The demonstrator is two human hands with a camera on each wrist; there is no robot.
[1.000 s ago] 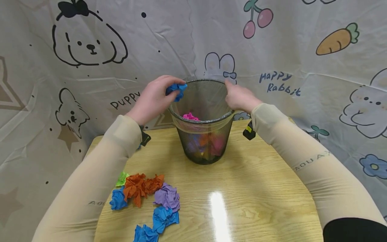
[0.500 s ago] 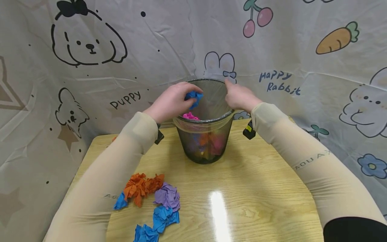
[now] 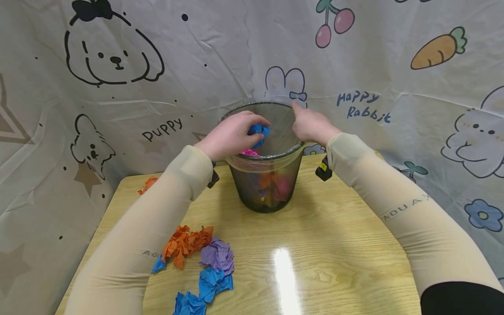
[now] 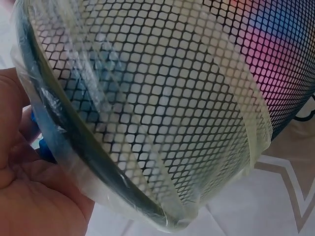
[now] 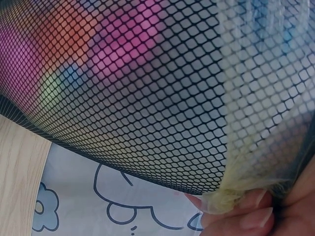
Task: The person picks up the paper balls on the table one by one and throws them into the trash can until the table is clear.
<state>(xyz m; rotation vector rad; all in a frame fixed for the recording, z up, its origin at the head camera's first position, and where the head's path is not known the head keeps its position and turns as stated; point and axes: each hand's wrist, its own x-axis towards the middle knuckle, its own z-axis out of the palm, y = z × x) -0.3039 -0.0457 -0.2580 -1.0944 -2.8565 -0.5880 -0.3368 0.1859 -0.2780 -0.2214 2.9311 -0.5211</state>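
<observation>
My left hand (image 3: pixel 236 133) pinches a crumpled ball of blue paper (image 3: pixel 260 132) over the mouth of a black mesh wastebasket (image 3: pixel 267 183). The basket has a clear liner bag folded over its rim. With the right hand (image 3: pixel 313 126) I grip the basket's right rim; in the right wrist view its fingers (image 5: pixel 251 219) curl by the bunched edge of the liner (image 5: pixel 224 200). Inside, a pink paper ball (image 3: pixel 249 152) tops several colored ones, blurred through the mesh. The left wrist view shows my left hand (image 4: pixel 29 172) at the rim, with part of the blue paper hidden behind it.
On the wooden table (image 3: pixel 334 245), orange paper balls (image 3: pixel 185 245), a purple one (image 3: pixel 218 255) and blue ones (image 3: pixel 212 282) lie at the front left. Another orange piece (image 3: pixel 147 185) is near the back left edge. A printed cloth (image 3: pixel 220 52) hangs behind.
My left hand has moved right with the blue paper ball, from the basket's left rim to over its opening. The right hand has stayed at the rim.
</observation>
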